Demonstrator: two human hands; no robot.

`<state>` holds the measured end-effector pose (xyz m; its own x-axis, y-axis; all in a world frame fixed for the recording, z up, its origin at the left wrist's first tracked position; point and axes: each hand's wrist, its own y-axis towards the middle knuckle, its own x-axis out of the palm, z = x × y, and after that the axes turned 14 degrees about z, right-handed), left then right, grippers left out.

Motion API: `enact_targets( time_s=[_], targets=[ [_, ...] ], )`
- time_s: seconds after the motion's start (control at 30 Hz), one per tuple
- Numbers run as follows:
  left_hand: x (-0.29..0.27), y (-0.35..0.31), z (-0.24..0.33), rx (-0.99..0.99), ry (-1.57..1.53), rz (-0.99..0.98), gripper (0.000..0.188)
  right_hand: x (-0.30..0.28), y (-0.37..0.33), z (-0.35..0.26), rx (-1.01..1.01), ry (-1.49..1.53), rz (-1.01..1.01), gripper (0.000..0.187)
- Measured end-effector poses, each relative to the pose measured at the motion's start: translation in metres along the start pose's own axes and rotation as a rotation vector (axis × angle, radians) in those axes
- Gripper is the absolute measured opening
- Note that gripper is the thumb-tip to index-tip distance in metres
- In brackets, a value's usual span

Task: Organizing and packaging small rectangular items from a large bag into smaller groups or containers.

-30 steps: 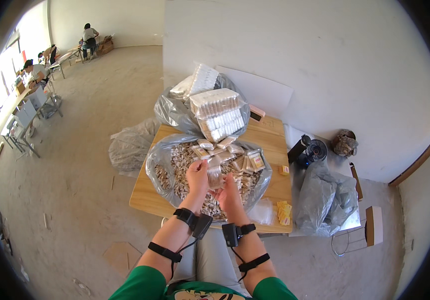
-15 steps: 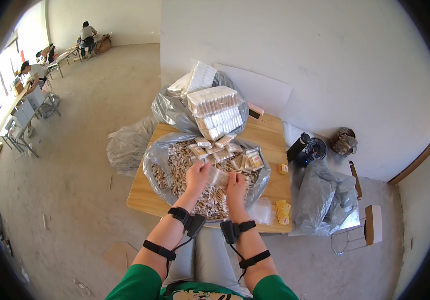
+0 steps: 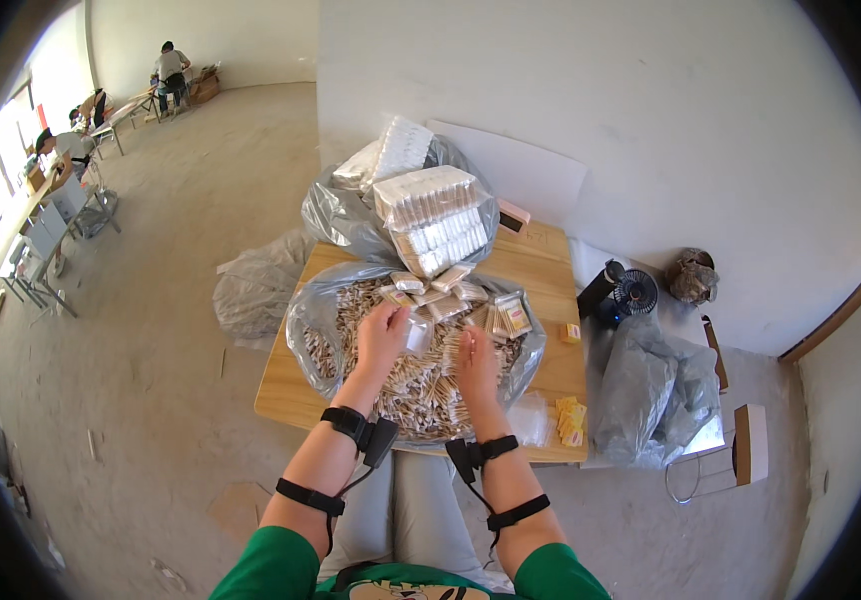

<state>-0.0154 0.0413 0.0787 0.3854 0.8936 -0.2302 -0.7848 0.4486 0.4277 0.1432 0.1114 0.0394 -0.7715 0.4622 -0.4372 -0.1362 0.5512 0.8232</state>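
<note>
Loose cotton swabs [image 3: 416, 395] fill a wide grey plastic bag [image 3: 301, 325] spread open on the wooden table. Above them, my left hand [image 3: 379, 340] pinches a small clear plastic bag [image 3: 419, 334] by its left side. To the right of that bag, my right hand [image 3: 479, 368] hovers over the swabs, apart from it; its fingers are smeared by motion. Several small filled packs of swabs [image 3: 446, 308] lie along the far side of the pile. One pack with a yellow label [image 3: 514, 315] leans at the right.
Clear bags [image 3: 529, 420] and yellow cards [image 3: 571, 422] lie on the wooden table [image 3: 286, 385] at the near right. Large wrapped bundles of swabs [image 3: 431, 215] stand behind. A black fan [image 3: 635, 293] and grey plastic [image 3: 651, 390] are on the right. People work far left.
My hands have moved apart. The right one has let go of the clear bag, which stays in my left hand, now shifted slightly left and away from me.
</note>
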Motion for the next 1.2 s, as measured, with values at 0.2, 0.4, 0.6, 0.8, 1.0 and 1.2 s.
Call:
enact_targets(
  time_s=[0.2, 0.4, 0.6, 0.8, 1.0, 1.2],
  targets=[
    [-0.003, -0.011, 0.024, 0.184, 0.196, -0.122, 0.02, -0.008, -0.016, -0.02, 1.536, 1.431, -0.409, 0.035],
    [-0.011, -0.014, 0.018, 0.137, 0.149, -0.093, 0.023, -0.029, -0.023, -0.014, 1.473, 1.406, -0.384, 0.02],
    [-0.007, -0.029, 0.009, -0.043, 0.029, 0.049, 0.026, -0.065, -0.035, 0.016, 1.099, 1.21, -0.202, 0.02],
    [-0.014, -0.048, -0.014, -0.152, -0.014, -0.062, 0.03, -0.133, -0.051, 0.072, 1.245, 1.067, -0.096, 0.018],
    [0.007, -0.071, 0.012, -0.313, -0.173, -0.194, 0.029, -0.184, -0.096, 0.174, 1.342, 0.701, 0.209, 0.009],
    [0.03, -0.096, 0.027, -0.271, -0.107, -0.327, 0.028, -0.176, -0.134, 0.24, 0.881, -0.131, -0.031, 0.006]
  ],
)
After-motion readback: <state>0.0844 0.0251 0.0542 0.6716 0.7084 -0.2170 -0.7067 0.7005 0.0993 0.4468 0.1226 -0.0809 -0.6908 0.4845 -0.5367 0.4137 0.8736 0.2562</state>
